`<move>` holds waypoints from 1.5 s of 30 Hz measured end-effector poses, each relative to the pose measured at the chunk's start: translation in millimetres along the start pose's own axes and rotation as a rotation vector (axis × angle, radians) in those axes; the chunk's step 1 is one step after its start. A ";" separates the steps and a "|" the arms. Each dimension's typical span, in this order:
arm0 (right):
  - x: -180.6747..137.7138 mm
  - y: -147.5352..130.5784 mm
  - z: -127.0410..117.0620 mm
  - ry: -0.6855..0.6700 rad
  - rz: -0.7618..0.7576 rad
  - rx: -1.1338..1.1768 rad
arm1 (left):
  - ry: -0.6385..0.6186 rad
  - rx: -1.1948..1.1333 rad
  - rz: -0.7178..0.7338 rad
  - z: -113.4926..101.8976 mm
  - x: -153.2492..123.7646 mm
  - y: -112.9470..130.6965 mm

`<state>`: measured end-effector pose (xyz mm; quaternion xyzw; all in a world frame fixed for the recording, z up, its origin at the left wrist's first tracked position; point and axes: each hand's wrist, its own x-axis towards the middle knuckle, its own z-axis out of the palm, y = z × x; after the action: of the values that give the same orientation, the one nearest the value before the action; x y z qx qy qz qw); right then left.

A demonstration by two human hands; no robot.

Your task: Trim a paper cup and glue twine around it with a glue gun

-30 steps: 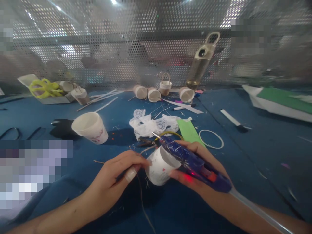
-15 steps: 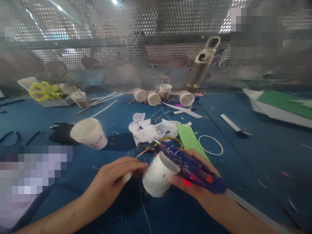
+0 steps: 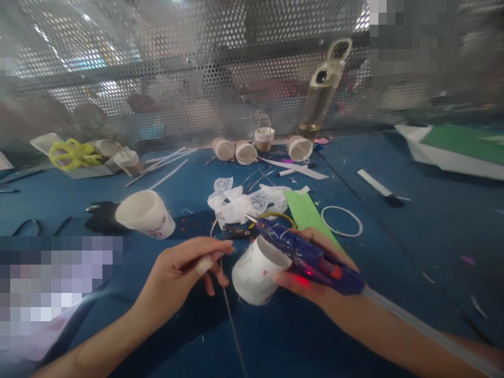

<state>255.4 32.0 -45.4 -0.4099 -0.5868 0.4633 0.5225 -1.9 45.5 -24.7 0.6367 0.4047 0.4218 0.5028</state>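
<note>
My right hand [image 3: 315,283] is closed round a blue hot glue gun [image 3: 303,257] with a red light glowing on its side. The same hand also grips a white paper cup [image 3: 254,273], which is tilted, its mouth against the gun's body. The glue gun's metal tip points up and left, past the cup's rim. To the left of the cup, my left hand [image 3: 189,268] pinches a thin brown twine [image 3: 230,315] between thumb and index finger. The twine runs down toward the lower edge, and a short end sticks up above the hand. A pale bandage wraps the left thumb.
A larger white cup [image 3: 145,215] lies tilted at the left. Beyond my hands are white lace [image 3: 236,202], a green strip [image 3: 311,215] and a white ring [image 3: 342,221]. Small twine-handled cups [image 3: 246,153] and a bottle [image 3: 321,100] stand near the perforated metal screen [image 3: 189,79].
My left hand has drawn slightly away from the cup, its lower fingers now spread and the twine showing more clearly. The right hand keeps its hold on cup and glue gun. The view has tilted.
</note>
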 end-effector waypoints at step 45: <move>-17.3 -19.7 -11.9 -0.206 -0.356 -0.520 | -0.053 -0.254 -0.393 24.6 -19.0 5.2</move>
<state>269.3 12.0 -30.1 -0.3715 -0.7976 0.2385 0.4110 15.8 19.3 -25.5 0.4883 0.4511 0.3464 0.6619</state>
